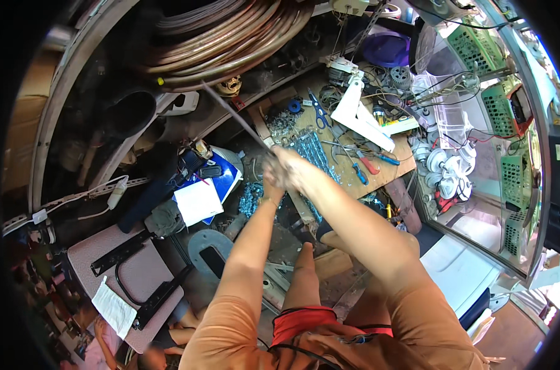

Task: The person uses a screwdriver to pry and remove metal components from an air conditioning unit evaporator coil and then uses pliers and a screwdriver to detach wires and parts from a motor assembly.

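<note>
Left hand and right hand, blurred, clench a long rod | rod slants up, left of the wooden board | scissors (blue-handled) lie on the board | white paper rests left of the board

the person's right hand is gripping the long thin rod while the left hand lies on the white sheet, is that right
Not quite: the left hand is not on the white sheet. The head view shows it up against the right hand, which does grip the long thin rod.
</note>
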`<action>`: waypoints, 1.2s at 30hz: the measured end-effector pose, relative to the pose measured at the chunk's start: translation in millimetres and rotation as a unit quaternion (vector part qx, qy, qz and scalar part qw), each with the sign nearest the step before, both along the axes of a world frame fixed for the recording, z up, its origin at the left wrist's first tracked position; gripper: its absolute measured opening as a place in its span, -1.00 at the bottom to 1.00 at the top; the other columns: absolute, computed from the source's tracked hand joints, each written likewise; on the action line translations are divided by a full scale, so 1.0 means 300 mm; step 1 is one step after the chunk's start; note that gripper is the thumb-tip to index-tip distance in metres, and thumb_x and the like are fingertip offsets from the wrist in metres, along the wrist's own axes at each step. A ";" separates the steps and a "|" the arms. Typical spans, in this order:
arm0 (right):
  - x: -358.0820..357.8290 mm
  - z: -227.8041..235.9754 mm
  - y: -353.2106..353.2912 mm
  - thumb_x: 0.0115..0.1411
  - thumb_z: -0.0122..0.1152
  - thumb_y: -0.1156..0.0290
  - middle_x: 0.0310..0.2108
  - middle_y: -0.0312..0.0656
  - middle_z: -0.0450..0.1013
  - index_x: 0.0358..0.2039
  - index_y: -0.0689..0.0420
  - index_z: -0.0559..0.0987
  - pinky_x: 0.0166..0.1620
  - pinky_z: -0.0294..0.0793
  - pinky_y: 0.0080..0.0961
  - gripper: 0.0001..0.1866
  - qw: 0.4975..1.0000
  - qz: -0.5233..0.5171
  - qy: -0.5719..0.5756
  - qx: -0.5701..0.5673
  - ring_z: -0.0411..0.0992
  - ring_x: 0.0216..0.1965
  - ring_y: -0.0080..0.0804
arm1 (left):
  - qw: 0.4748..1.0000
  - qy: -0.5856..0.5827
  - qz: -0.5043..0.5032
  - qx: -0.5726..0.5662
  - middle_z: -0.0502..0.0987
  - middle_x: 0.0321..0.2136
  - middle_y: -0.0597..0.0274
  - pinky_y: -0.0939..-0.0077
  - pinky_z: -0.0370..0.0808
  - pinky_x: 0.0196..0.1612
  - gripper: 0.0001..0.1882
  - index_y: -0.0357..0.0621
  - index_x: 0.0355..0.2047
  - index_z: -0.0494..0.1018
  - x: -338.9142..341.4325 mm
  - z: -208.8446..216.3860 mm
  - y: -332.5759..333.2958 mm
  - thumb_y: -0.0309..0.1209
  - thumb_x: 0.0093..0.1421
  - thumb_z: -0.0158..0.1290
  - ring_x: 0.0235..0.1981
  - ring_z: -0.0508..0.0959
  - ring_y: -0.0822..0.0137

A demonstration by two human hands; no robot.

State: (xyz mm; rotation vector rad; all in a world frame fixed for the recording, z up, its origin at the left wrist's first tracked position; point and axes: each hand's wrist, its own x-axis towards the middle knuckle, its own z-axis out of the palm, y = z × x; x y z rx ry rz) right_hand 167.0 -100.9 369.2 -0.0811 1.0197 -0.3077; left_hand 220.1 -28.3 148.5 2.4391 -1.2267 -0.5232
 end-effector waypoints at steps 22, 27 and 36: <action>-0.634 -0.471 0.700 0.46 0.03 0.34 -0.51 -0.24 0.52 0.01 0.06 0.54 -0.69 0.36 -0.53 -0.79 0.939 0.178 0.256 -0.146 0.40 -0.73 -0.51 | 0.806 0.437 0.351 -0.191 0.67 -0.19 0.01 0.40 0.68 -0.40 -0.79 -0.20 -0.04 0.40 0.555 -0.129 -0.015 -0.34 0.50 -0.14 -0.45 0.69 0.19; -0.622 -0.520 0.727 0.40 0.10 0.36 -0.55 -0.21 0.53 -0.06 0.14 0.58 -0.64 0.43 -0.48 -0.80 0.918 0.218 0.268 -0.196 0.45 -0.70 -0.50 | 0.837 0.394 0.311 -0.217 0.66 -0.19 -0.05 0.37 0.70 -0.35 -0.75 -0.27 -0.01 0.37 0.523 -0.112 -0.008 -0.33 0.51 -0.15 -0.39 0.70 0.12; -0.720 -0.736 0.796 0.25 0.20 0.21 -0.20 0.04 0.64 -0.12 0.08 0.67 -0.03 0.57 -0.16 -0.72 0.814 0.260 0.452 -0.255 0.61 -0.13 0.02 | 0.733 0.439 0.423 -0.302 0.62 -0.18 0.03 0.27 0.73 -0.23 -0.78 -0.17 -0.04 0.39 0.391 -0.117 0.063 -0.31 0.53 -0.18 -0.28 0.66 0.11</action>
